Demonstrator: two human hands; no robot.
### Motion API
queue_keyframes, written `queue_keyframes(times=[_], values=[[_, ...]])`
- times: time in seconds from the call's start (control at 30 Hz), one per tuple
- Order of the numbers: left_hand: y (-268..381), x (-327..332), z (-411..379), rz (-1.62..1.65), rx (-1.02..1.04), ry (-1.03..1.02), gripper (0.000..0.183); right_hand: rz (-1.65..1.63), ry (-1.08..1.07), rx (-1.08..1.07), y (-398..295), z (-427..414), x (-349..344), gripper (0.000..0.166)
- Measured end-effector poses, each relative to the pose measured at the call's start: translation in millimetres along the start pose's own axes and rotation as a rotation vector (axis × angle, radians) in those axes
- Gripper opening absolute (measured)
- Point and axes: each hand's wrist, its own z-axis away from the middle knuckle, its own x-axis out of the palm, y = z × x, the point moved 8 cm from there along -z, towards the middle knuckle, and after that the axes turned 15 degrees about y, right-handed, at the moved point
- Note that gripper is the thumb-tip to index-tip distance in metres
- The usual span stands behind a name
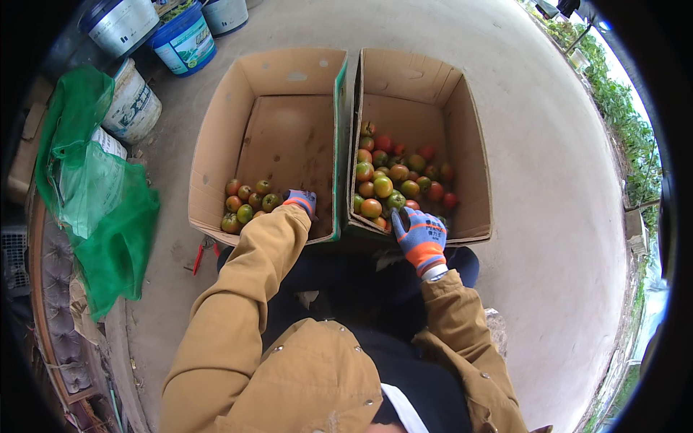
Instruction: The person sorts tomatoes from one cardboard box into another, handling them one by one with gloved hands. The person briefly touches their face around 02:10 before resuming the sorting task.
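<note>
Two open cardboard boxes stand side by side before me. In the left box (pixel 292 124), my gloved left hand (pixel 302 201) reaches down beside a small group of red and green tomatoes (pixel 244 211); its fingers are mostly hidden, so I cannot tell whether it holds anything. The right box (pixel 471 140) has many more tomatoes (pixel 399 173), gathered toward its left and near sides. My gloved right hand (pixel 418 231) is over the near edge of that box, thumb and fingers pointing down close to a green tomato (pixel 396 199); its fingertips are partly hidden.
Red-handled pruning shears (pixel 200 255) lie on the floor by the left box's near corner. Green netting (pixel 116 238) drapes over things at the left. A white bucket (pixel 132 103) and a blue bucket (pixel 187 43) stand at the upper left. Plants (pixel 622 92) line the right side.
</note>
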Motion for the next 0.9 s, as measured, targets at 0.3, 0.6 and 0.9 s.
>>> queue_keyframes(times=[0.3,0.6,0.9], values=[[-28,-57,9,0.322,-0.223,0.167,0.074,0.018,0.022,0.01,1,0,-3,0.039],[22,-251,77,0.894,-0.117,1.067,0.052,-0.01,-0.024,0.053,3,0,-3,0.051],[143,-241,21,0.398,0.15,0.97,0.066,0.016,-0.063,0.045,1,0,-4,0.042]])
